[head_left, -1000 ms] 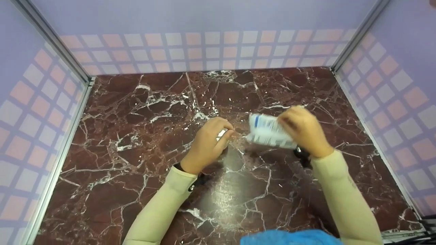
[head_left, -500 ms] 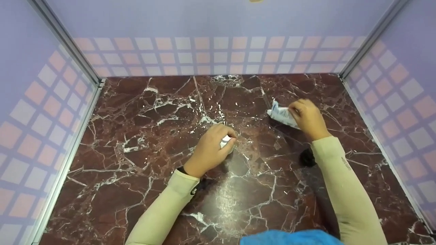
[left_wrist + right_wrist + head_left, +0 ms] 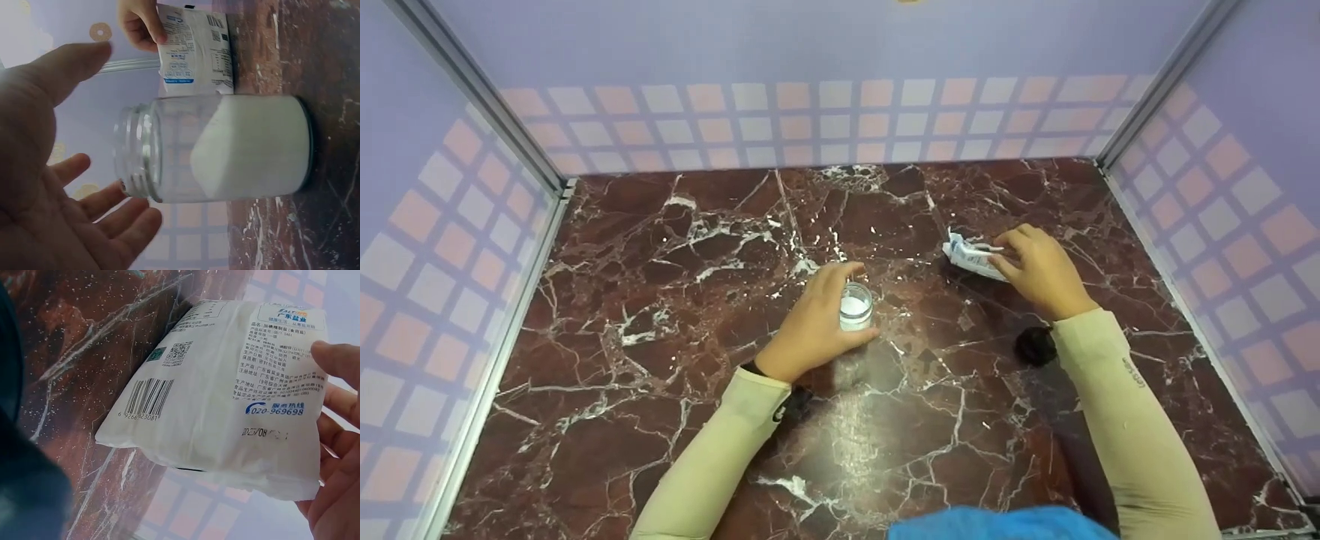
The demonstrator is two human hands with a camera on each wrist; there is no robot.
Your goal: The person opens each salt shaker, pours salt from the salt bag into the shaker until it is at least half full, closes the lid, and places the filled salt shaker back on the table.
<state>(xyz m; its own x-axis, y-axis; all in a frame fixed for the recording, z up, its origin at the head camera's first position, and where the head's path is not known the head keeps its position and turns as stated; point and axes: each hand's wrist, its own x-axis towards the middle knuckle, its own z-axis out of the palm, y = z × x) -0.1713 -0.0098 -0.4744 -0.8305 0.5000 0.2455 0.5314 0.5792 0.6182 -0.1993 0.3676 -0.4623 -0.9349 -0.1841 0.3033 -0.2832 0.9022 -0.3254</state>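
Observation:
A glass jar stands upright on the marble-patterned tabletop, lidless, with white powder heaped inside. My left hand curves around the jar's mouth in the head view, thumb and fingers spread. In the left wrist view the thumb is clear of the glass; one fingertip lies at the rim, and I cannot tell whether it touches. To the right, my right hand holds the upper edge of a white printed salt bag between thumb and fingers. The bag's lower edge rests on the tabletop.
White grains lie scattered over the dark red tabletop behind the jar. Tiled lilac panels enclose the back and both sides. Blue cloth shows at the near edge.
The salt bag has moved right and down onto the tabletop with my right hand. My left hand's fingers, earlier curled over the jar's mouth, have spread apart, exposing the jar.

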